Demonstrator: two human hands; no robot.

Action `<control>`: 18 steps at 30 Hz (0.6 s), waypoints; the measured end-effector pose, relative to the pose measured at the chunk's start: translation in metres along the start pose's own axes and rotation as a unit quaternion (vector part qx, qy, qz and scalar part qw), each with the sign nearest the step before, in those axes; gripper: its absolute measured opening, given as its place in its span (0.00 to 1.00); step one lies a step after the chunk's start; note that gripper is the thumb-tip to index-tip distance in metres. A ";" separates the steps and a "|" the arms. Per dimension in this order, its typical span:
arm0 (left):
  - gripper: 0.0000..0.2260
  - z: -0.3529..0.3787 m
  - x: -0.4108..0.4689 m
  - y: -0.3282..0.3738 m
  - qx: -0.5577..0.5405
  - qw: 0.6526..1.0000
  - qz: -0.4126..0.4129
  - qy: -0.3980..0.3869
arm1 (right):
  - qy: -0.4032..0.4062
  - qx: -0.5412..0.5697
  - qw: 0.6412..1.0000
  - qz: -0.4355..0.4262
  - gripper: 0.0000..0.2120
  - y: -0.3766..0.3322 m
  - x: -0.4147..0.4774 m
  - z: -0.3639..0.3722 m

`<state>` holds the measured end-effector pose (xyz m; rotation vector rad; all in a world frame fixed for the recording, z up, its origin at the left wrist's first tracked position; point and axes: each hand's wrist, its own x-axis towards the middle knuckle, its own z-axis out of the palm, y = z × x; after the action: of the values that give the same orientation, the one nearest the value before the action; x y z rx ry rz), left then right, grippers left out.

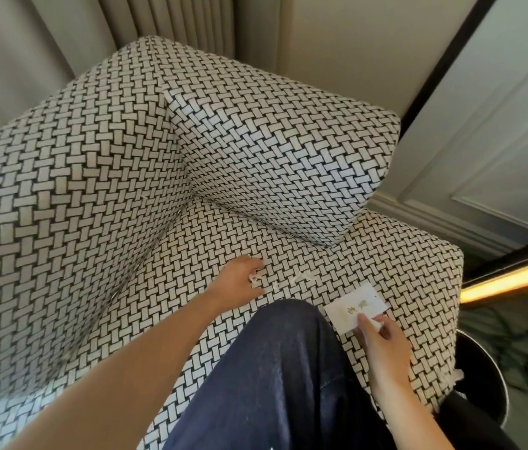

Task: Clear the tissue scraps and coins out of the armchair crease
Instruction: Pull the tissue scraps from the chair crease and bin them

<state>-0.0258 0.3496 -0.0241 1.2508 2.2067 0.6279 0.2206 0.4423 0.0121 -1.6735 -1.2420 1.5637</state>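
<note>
Armchair (100,164) in black-and-white weave, filling most of the view. Knee (275,368) in dark blue cloth, resting on the seat. Left hand (243,277) on the seat, below the crease (256,222) under the armrest, fingers curled and pinching a white tissue scrap (253,278). Right hand (384,339) near the front edge of the seat, gripping a white card (353,305) with gold marks, thumb on top. Loose scraps (303,277) on the seat between both hands, just beside the left hand.
</note>
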 end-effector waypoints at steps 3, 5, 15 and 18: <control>0.18 0.002 -0.003 -0.001 0.043 0.999 0.004 -0.006 | -0.001 0.007 1.000 0.003 0.07 0.001 -0.002 -0.002; 0.10 0.003 -0.006 -0.001 0.060 0.998 -0.003 0.019 | 0.004 0.013 1.000 0.007 0.08 0.000 -0.002 -0.005; 0.08 0.014 -0.014 0.000 0.036 0.983 -0.126 0.127 | 0.018 0.036 0.999 0.013 0.09 -0.009 -0.006 -0.020; 0.07 0.013 -0.012 0.004 0.051 0.981 -0.147 0.114 | 0.019 0.046 0.999 0.014 0.07 -0.011 -0.008 -0.021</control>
<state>-0.0097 0.3432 -0.0293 0.9093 2.5777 0.5678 0.2386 0.4449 0.0292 -1.6613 -1.1160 1.5739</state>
